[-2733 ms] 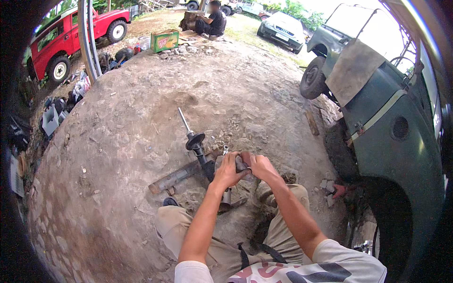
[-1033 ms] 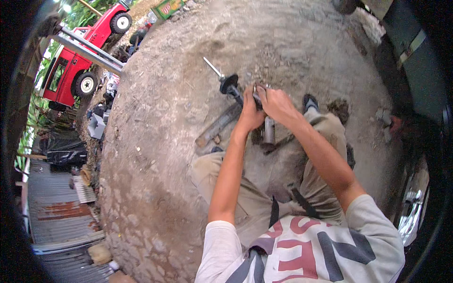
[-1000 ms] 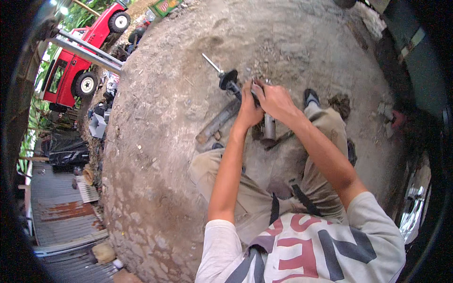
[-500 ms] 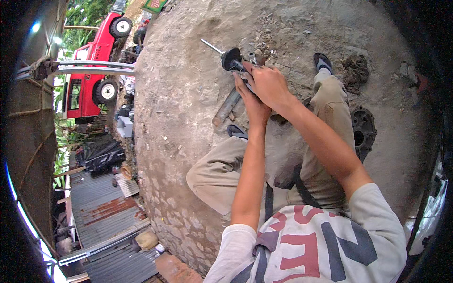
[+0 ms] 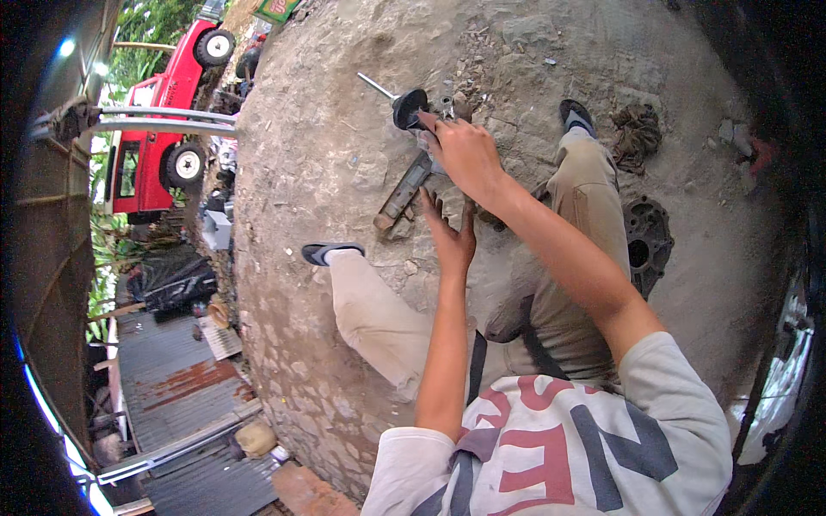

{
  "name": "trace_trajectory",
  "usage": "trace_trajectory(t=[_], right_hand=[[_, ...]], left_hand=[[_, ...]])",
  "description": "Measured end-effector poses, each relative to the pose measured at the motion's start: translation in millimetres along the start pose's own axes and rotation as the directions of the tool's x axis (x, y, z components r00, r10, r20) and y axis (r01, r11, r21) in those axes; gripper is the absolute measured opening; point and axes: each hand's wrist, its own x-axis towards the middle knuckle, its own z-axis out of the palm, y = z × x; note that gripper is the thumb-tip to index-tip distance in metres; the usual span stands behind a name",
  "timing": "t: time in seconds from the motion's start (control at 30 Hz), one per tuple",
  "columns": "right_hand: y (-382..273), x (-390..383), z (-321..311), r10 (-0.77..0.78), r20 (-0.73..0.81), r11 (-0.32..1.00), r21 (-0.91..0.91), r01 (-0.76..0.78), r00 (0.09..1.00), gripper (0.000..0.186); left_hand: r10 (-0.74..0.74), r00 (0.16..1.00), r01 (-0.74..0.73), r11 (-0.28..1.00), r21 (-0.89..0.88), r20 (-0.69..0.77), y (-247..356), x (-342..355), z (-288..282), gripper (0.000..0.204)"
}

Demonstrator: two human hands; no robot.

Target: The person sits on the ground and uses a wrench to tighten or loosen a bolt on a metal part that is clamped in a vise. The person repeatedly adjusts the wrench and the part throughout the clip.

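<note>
A mechanical part with a thin shiny rod and a black, cup-like disc [image 5: 410, 109] points away to the far left over the dirt floor. My right hand [image 5: 467, 159] is closed round its near end, behind the disc; the fingers cover much of that end. My left hand [image 5: 449, 239] is apart from the part, nearer to me, with fingers spread and nothing in it. A worn bar-shaped block [image 5: 403, 196] lies on the ground just beyond the left fingertips. Small metal pieces [image 5: 447, 105] lie beyond the right hand.
A dark metal housing [image 5: 648, 245] with a round hole lies beside my right leg. A crumpled dark rag [image 5: 637, 138] is near my right foot. Stone chips lie around the ground. Corrugated sheets [image 5: 181, 370] and a red vehicle [image 5: 151, 163] are at the left.
My left hand has let go of the part and drawn back toward me, its fingers spreading. My right hand keeps its hold. My left leg has stretched out to the left.
</note>
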Motion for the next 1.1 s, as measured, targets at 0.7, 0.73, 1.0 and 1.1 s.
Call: trace_trajectory(t=[0.7, 0.73, 1.0, 1.1], right_hand=[[-10.7, -7.9, 0.7, 0.100, -0.107, 0.994, 0.061, -0.094, 0.989, 0.030], [-13.0, -6.8, -2.0, 0.066, -0.139, 0.993, 0.110, -0.051, 0.988, 0.030], [-15.0, -37.9, -3.3, -0.090, -0.061, 0.987, 0.125, 0.098, 0.994, 0.032], [2.1, -46.3, 0.9, -0.109, -0.021, 0.982, 0.154, 0.111, 0.994, 0.034]], left_hand=[[0.208, 0.973, -0.212, 0.977, -0.031, -0.102, 5.0, 62.3, -23.3, 0.074], [0.209, 0.978, -0.209, 0.978, -0.004, -0.027, 11.6, 74.8, -27.3, 0.081], [0.414, 0.908, -0.416, 0.909, 0.011, 0.069, -4.8, 77.8, -24.1, 0.115], [0.396, 0.918, -0.395, 0.918, -0.033, 0.035, -2.5, 67.1, -18.0, 0.111]])
